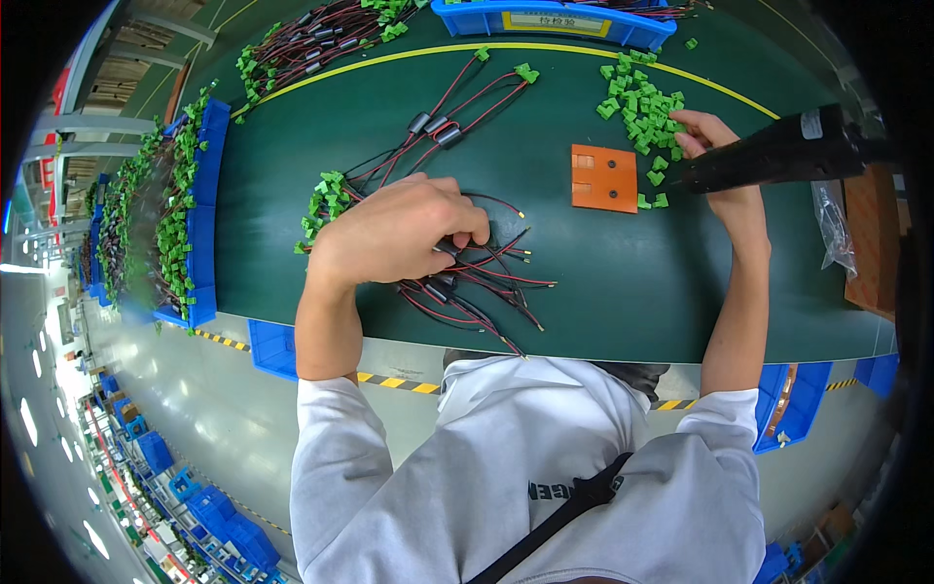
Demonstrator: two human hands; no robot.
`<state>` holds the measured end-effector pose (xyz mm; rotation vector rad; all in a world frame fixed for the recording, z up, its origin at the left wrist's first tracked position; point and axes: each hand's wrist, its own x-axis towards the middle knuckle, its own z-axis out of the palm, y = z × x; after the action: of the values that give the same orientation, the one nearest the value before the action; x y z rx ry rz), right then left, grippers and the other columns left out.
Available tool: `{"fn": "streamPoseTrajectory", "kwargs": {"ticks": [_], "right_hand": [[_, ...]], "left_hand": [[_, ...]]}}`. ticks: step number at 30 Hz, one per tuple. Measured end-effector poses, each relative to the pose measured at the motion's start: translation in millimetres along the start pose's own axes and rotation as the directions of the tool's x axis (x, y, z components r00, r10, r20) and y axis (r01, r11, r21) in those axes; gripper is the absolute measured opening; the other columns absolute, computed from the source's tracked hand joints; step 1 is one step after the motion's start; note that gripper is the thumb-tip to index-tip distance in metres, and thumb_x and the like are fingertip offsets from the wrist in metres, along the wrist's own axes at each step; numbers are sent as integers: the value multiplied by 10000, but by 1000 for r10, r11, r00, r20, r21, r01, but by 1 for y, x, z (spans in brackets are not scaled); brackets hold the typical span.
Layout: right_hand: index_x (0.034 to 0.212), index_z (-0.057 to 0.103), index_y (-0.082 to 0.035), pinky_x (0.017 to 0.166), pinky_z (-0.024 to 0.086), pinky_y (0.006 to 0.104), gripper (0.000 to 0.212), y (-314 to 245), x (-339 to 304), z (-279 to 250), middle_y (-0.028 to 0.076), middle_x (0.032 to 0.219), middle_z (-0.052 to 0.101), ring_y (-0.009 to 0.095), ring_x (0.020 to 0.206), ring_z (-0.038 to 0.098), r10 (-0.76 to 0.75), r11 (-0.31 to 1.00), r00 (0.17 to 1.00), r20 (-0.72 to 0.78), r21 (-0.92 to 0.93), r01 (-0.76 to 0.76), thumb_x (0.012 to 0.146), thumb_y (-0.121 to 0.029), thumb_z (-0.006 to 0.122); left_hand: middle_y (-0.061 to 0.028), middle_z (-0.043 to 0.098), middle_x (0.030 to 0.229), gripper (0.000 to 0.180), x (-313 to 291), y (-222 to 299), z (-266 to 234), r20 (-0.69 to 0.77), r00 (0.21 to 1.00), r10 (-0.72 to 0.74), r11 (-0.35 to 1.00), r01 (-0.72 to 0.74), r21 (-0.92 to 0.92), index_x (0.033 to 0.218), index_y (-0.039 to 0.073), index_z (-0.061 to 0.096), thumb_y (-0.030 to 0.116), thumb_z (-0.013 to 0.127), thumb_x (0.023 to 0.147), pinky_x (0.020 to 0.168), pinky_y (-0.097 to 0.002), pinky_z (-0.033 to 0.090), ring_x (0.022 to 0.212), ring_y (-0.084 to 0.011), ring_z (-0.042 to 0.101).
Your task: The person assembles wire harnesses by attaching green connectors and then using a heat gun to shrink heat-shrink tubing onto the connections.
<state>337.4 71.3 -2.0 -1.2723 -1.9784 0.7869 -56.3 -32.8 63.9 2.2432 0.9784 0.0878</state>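
Head view, reading from the left: blue bins (206,224) packed with green-tipped wire sets line the edge of the dark green bench (603,282). Next I see my left hand (404,234) closed down over a loose bundle of red and black wires (486,282) lying on the bench near its front edge; the fingers curl onto the strands where small dark cylinders sit on them. I judge these wires light and limp, apt to tangle and slide, so the firmer cylinders or the bundled middle look the better place to grip than the bare tips. Past them an orange block (604,178) lies flat. Just beyond it is a scattered pile of small green connectors (642,107), hard, tiny and easy to flick away; I would pinch one by its sides. My right hand (705,136) rests at that pile, fingertips together on the pieces, though I cannot tell whether it holds one. A black tool (778,156) crosses that wrist.
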Motion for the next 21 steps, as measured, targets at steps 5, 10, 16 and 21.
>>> {"fn": "streamPoseTrajectory", "kwargs": {"ticks": [5,10,16,21], "right_hand": [[1179,656,-21,756,622,331,205,-19,2,21,76,1036,689,200,908,736,61,528,994,89,842,-108,1008,-104,732],[1148,652,-48,667,652,303,135,-42,4,37,84,1019,690,194,858,745,-18,628,954,298,747,-221,1017,-45,685],[1279,685,-15,855,598,293,243,-50,-2,54,84,1039,714,166,960,731,-50,751,957,285,642,-153,1038,-21,661],[1260,702,15,927,580,285,282,-51,-6,58,66,1160,690,143,1023,714,-102,798,967,233,599,-60,979,25,723]], "left_hand": [[-107,680,961,251,5,-1,0,-187,982,-2,996,-15,-92,1010,-2,727,-37,715,761,747,-393,557,845,-286,663],[-129,630,1000,224,30,-12,3,-430,895,-117,980,173,95,1020,-18,728,5,720,797,788,-405,562,882,-314,670],[-143,674,1017,246,64,-7,30,-399,915,64,971,36,238,1060,-5,740,143,798,872,902,-473,525,1028,-361,651],[-146,674,961,191,81,-16,40,-407,907,113,986,-53,157,1042,1,754,136,782,910,848,-445,534,961,-355,662]]}}
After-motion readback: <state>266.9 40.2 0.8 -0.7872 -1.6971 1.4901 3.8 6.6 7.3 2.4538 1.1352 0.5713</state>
